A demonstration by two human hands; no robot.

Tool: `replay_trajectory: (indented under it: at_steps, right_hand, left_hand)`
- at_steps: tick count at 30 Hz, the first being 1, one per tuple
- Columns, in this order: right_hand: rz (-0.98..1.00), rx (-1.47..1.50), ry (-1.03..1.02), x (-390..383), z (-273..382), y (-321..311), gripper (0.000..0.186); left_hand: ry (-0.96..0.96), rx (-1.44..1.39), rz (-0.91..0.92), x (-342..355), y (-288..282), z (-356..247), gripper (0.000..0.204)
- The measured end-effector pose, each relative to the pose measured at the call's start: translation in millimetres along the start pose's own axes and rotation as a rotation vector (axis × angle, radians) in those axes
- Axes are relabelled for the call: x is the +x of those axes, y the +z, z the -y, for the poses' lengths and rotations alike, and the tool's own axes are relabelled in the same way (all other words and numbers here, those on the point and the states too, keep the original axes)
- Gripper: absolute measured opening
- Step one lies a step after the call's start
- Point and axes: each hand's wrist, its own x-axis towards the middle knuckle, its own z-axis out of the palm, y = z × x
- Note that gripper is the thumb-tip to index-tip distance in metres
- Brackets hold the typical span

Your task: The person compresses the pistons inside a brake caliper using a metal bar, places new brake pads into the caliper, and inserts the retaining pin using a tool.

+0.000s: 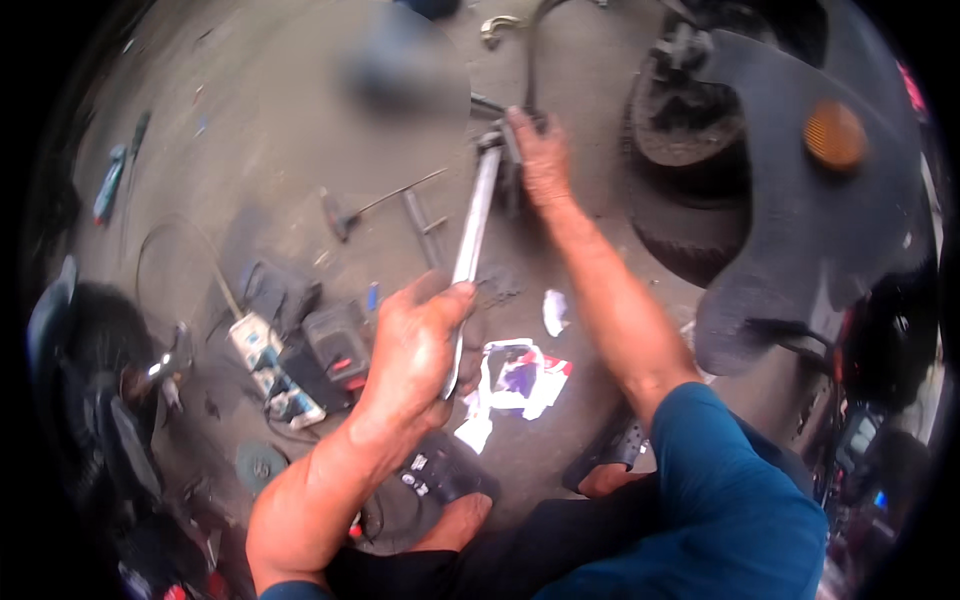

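Observation:
My left hand [418,325] is closed round the lower part of a long silver wrench [476,222], which slants up and away from me. The wrench's far end meets a dark metal part [508,165], whose shape I cannot fully make out. My right hand [540,160] reaches farther out and rests against the right side of that part, fingers partly hidden. A dark cable or hose [531,62] runs up from near the right hand.
A wheel [690,200] and grey fairing [780,110] with an orange reflector stand at right. On the floor lie a T-handle wrench [400,190], a power strip [268,362], a torn white package [512,378], a screwdriver [110,185] and a green disc [261,466]. Another wheel [100,330] is at left.

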Motion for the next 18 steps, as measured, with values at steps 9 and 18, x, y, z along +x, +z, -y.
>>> replay_trajectory:
  at_steps: [9, 18]
  right_hand:
    - [-0.223, -0.340, -0.087, 11, -51, 24, 0.063]
    - [-0.223, -0.240, -0.043, 9, -33, 19, 0.054]
  left_hand:
    - [0.132, -0.225, -0.085, 16, 44, 43, 0.015]
    - [0.118, -0.116, -0.077, 11, 1, 31, 0.026]
